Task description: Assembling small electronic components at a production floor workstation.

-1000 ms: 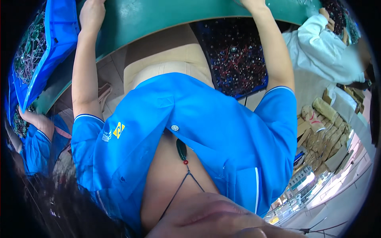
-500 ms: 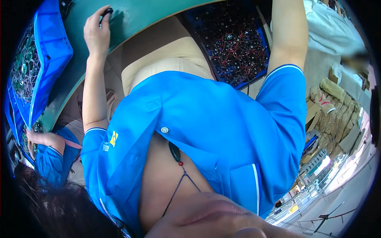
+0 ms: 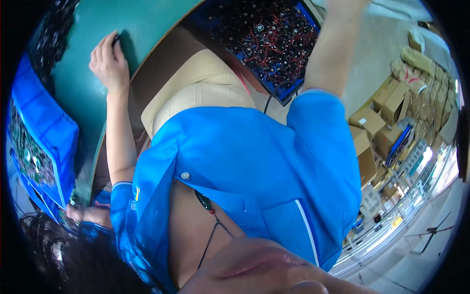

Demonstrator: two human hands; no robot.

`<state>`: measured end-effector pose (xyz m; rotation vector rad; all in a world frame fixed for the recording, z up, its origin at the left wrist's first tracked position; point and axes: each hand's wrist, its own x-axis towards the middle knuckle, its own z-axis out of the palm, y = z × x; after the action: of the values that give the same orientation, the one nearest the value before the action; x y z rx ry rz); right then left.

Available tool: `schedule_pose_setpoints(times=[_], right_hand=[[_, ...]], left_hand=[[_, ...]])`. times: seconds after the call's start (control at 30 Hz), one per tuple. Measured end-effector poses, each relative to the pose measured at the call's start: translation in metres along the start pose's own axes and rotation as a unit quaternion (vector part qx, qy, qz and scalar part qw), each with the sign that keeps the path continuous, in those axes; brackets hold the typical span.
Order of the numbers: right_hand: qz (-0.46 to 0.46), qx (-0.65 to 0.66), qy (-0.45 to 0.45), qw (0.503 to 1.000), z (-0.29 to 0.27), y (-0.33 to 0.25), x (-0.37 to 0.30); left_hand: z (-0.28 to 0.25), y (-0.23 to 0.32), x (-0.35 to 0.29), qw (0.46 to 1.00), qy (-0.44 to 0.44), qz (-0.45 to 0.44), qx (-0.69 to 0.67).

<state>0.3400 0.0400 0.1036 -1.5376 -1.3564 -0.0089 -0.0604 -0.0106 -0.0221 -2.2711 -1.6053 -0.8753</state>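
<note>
My left hand [image 3: 108,66] is over the green tabletop [image 3: 142,19], its fingers closed round a small black part [image 3: 116,38]. Only an end of that part shows, so its exact kind stays unclear. Stretching up and out at the right is my right forearm [image 3: 330,54], blurred by motion. The picture's top edge cuts it off, and the right hand lies beyond it. Nearest to this arm is a blue crate [image 3: 313,14] with many black parts and red wires [image 3: 279,41] inside.
A heap of black pieces [image 3: 51,39] lies on the table's far left. Blue bins [image 3: 49,127] with green boards and wires stand at the left, near a co-worker's blurred hand [image 3: 90,215]. Cardboard boxes [image 3: 369,120] and brown wrapped bundles [image 3: 435,93] stand at the right.
The whole view has shifted, bringing the heap of black pieces into sight. My left hand still holds the black part. My right arm has swung, and its forearm is now blurred.
</note>
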Motion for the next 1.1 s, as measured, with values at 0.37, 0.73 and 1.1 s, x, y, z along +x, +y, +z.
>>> schedule_pose_setpoints(times=[0.37,0.73,1.1], right_hand=[[0.61,-0.148,-0.065,0.776,0.006,0.255,-0.328],[0.603,-0.194,-0.271,0.725,0.161,0.179,-0.28],[0.267,-0.3,-0.467,0.788,0.213,0.201,-0.28]], left_hand=[[-0.031,0.017,0.019,0.997,-0.042,0.036,0.048],[-0.031,0.035,0.025,0.996,-0.058,0.023,0.057],[-0.029,0.045,0.027,0.997,-0.069,0.0,0.036]])
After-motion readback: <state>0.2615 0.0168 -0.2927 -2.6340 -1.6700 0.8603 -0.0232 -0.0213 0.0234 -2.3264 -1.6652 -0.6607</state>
